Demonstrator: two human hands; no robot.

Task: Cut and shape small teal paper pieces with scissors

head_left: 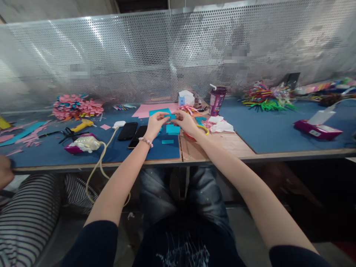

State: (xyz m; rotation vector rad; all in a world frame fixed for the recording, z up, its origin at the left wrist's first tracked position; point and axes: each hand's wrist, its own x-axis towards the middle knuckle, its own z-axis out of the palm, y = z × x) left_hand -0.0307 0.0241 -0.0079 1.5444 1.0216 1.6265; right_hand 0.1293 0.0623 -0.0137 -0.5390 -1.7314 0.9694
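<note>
A small piece of blue paper [172,116] is pinched between my two hands above the table. My left hand [158,123], with a beaded bracelet at the wrist, grips its left side. On its right side are the closed fingers of my right hand [185,121]. Blue paper pieces [172,129] lie just below my fingers, and a small blue strip [167,142] rests nearer the table edge. Behind my hands are pink sheets [141,111]. Scissors with a yellow and orange handle [204,129] lie partly hidden under my right wrist.
Two phones [128,131], a white charger [119,124] with a cable and a yellow glue gun [82,125] are left. A purple cup [217,101] and crumpled tissue [221,124] stand right. A perforated metal panel [155,59] borders the back. Another person's hand [5,171] is far left.
</note>
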